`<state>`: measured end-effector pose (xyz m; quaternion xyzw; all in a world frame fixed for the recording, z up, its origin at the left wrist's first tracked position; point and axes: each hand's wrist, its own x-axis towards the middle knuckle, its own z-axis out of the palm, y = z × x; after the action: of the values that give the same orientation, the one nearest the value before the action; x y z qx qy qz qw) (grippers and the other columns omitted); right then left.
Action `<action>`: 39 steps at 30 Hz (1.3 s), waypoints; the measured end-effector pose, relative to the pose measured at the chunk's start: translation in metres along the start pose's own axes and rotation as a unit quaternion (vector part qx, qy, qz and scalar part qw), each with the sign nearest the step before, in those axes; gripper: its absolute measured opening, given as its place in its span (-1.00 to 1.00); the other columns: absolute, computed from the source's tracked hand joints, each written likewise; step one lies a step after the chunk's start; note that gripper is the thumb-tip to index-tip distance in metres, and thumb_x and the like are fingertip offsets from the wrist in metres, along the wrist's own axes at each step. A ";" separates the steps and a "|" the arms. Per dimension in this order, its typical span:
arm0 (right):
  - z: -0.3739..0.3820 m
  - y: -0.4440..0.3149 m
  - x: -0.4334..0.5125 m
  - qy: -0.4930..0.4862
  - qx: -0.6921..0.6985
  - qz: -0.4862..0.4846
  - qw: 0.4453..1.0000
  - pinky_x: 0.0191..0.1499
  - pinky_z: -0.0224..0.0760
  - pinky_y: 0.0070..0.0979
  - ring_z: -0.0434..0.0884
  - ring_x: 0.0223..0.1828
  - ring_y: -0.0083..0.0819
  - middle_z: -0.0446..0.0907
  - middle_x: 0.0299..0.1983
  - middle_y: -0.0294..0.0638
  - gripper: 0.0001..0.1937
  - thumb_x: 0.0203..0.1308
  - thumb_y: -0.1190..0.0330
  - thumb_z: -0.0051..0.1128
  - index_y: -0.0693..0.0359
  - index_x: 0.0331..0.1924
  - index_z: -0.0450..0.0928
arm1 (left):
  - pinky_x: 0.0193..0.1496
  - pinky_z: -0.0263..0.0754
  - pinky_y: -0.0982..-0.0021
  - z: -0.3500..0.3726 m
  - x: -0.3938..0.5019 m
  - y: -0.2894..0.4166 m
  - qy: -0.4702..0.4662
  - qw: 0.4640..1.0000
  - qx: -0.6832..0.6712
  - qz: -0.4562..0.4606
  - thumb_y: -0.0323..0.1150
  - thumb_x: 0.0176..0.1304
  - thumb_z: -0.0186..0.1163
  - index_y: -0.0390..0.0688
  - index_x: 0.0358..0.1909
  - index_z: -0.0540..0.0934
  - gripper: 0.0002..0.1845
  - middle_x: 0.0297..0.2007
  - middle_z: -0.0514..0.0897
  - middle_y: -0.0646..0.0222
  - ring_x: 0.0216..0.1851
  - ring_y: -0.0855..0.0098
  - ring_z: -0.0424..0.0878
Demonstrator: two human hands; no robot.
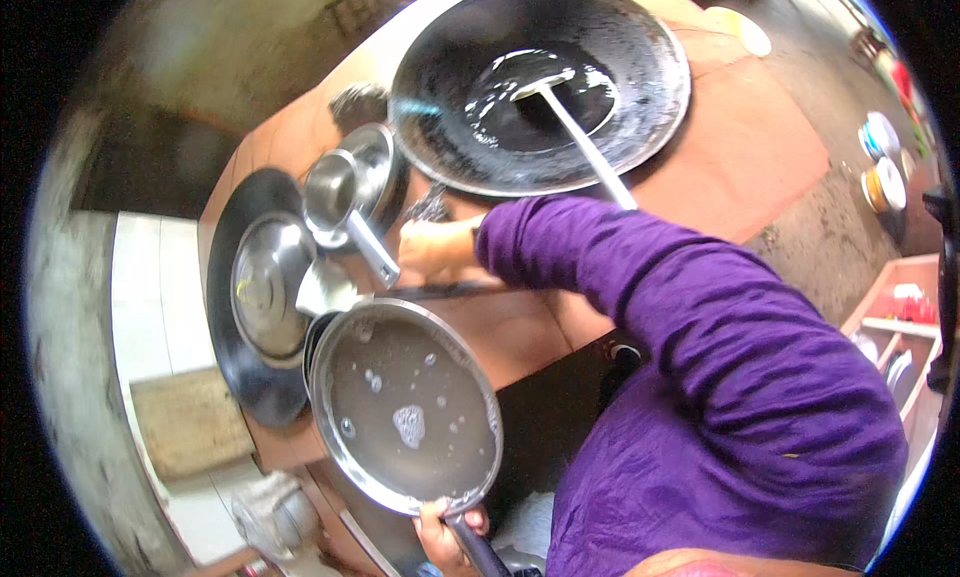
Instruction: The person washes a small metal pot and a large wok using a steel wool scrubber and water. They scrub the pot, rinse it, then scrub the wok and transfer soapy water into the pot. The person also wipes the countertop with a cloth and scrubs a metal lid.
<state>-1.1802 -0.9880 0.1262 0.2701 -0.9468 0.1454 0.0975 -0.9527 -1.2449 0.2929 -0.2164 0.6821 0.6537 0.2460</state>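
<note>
My left hand (448, 536) holds the dark handle of a round metal-rimmed pan (390, 389) of cloudy water with bubbles and foam. My right hand (439, 248), its arm in a purple sleeve, is over the table beside a dark, shiny crumpled scouring pad (429, 204); whether it grips the pad is unclear. Below that hand lies a metal turner (328, 286) with a dark handle. A small saucepan (331, 183) rests on a metal bowl (375, 153). Farther up, a large black wok (637, 119) holds water and a long-handled metal tool (581, 138).
A shallow black wok (225, 277) with a domed metal lid (274, 288) stands at the left. Another dark crumpled bundle (360, 106) lies near the table's (765, 127) far edge. A wooden board (187, 425) is beyond the left edge, and a shelf unit (892, 292) at the right.
</note>
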 end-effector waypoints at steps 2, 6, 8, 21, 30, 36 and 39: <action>0.010 -0.001 0.000 0.054 -0.217 0.006 0.975 -0.38 0.43 -0.24 0.57 -0.55 -0.30 0.58 -0.59 -0.13 -0.74 -0.15 0.21 0.02 0.24 -0.55 0.61 | -0.70 0.22 0.57 0.002 -0.005 0.003 0.031 0.998 0.055 -0.004 -0.25 0.09 -0.04 -0.20 -0.61 0.42 -0.75 -0.75 0.41 0.39 -0.75 0.53 0.35; 0.016 -0.002 0.002 -0.012 -0.350 0.078 0.933 -0.34 0.41 0.09 0.56 -0.43 -0.12 0.57 -0.51 -0.04 -0.73 -0.10 0.31 -0.03 0.37 -0.47 0.60 | -0.72 0.16 0.58 0.003 -0.008 0.006 0.041 0.992 0.116 0.004 -0.27 0.11 -0.08 -0.15 -0.66 0.40 -0.74 -0.76 0.40 0.40 -0.76 0.55 0.31; 0.012 -0.001 -0.001 -0.057 -0.327 0.144 0.932 -0.32 0.35 0.20 0.54 -0.46 -0.11 0.56 -0.52 -0.03 -0.74 -0.07 0.32 -0.05 0.33 -0.44 0.61 | -0.74 0.12 0.58 0.003 -0.005 0.005 0.012 0.990 0.133 0.038 -0.23 0.12 -0.09 -0.13 -0.67 0.39 -0.72 -0.78 0.37 0.42 -0.78 0.55 0.28; -0.001 -0.057 -0.066 -0.096 -0.034 0.138 0.985 -0.51 0.46 -0.40 0.60 -0.48 -0.39 0.58 -0.56 -0.27 -0.84 -0.27 0.28 0.18 0.11 -0.52 0.62 | -0.81 0.00 0.54 0.012 0.011 0.009 0.007 0.986 0.162 -0.032 -0.04 0.11 -0.18 -0.03 -0.74 0.30 -0.62 -0.83 0.26 0.46 -0.83 0.51 0.17; -0.133 -0.104 -0.210 0.003 0.099 0.152 0.983 -0.53 0.42 -0.30 0.57 -0.55 -0.17 0.53 -0.64 -0.08 -0.95 -0.30 0.45 0.08 0.23 -0.66 0.54 | -0.73 0.11 0.52 0.020 0.032 0.029 -0.134 0.974 0.182 -0.037 -0.05 0.18 -0.23 -0.07 -0.68 0.33 -0.60 -0.80 0.30 0.45 -0.80 0.47 0.21; -0.176 -0.055 -0.350 0.087 -0.132 0.412 0.897 -0.48 0.46 -0.34 0.57 -0.53 -0.21 0.50 -0.65 -0.08 -0.92 -0.22 0.44 0.00 0.21 -0.68 0.50 | -0.81 0.16 0.57 0.060 0.034 0.032 -0.177 0.980 0.094 0.018 -0.23 0.06 -0.07 -0.16 -0.49 0.32 -0.80 -0.79 0.29 0.47 -0.83 0.54 0.23; -0.172 -0.016 -0.401 0.084 -0.105 0.487 0.863 -0.42 0.47 -0.31 0.57 -0.49 -0.18 0.51 -0.61 -0.05 -0.89 -0.17 0.43 -0.04 0.21 -0.65 0.52 | -0.81 0.15 0.59 0.086 0.034 0.030 -0.150 0.982 0.108 -0.033 -0.23 0.06 -0.08 -0.17 -0.48 0.31 -0.80 -0.78 0.29 0.48 -0.82 0.55 0.23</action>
<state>-0.8180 -0.7507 0.1859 -0.2511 -0.9556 0.0957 0.1212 -0.9935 -1.1570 0.2937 -0.1106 0.6968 0.5927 0.3884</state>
